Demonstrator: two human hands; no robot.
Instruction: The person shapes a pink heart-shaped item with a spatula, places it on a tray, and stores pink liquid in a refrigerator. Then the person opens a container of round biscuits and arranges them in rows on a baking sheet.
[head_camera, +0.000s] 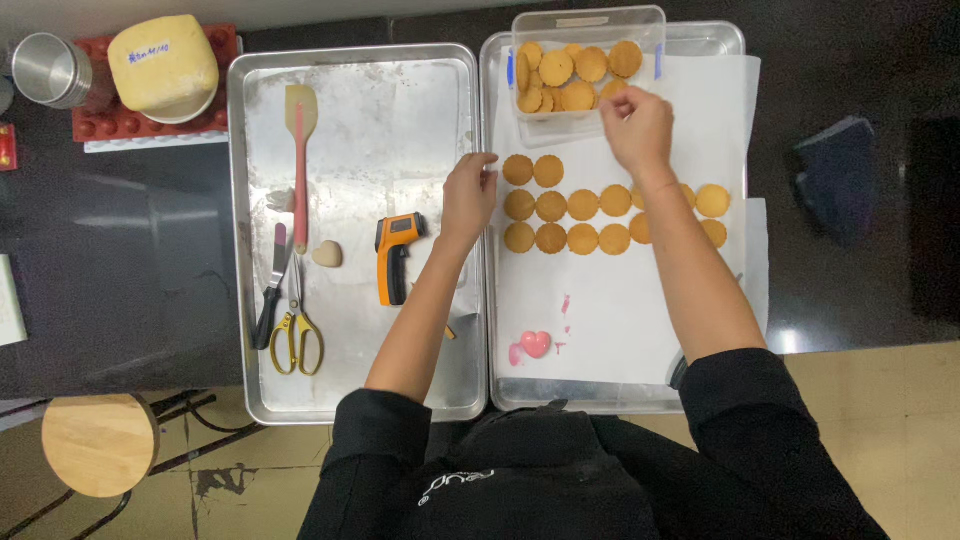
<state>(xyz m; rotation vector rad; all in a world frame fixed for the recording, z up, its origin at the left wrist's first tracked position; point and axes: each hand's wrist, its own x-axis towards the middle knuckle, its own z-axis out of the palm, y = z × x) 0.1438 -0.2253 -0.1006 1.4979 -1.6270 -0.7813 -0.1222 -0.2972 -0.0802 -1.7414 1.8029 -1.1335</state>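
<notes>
we see our right hand at the near rim of the clear plastic tub, fingers curled and pinched together just over the biscuits inside; whether it has one in its grip we cannot tell, since the fingertips are turned away from us. our left hand rests loosely curled, holding nothing that we can see, at the left edge of the right-hand tray, just beside the first biscuits of the laid-out rows.

the round golden tartlet shells lie in three rows on the white paper, running left to right between our two hands; the top row holds only two, next to the left hand, so the bare stretch of that row lies directly below the right hand, which is the nearer one to both tub and gap. the right forearm crosses over the right end of the lower rows.

further out, a pink heart sits on the paper near us. the left tray carries an orange thermometer gun, a spatula, yellow scissors and a small beige heart. on the dark surface beyond stand a metal cup and a pale yellow block.
</notes>
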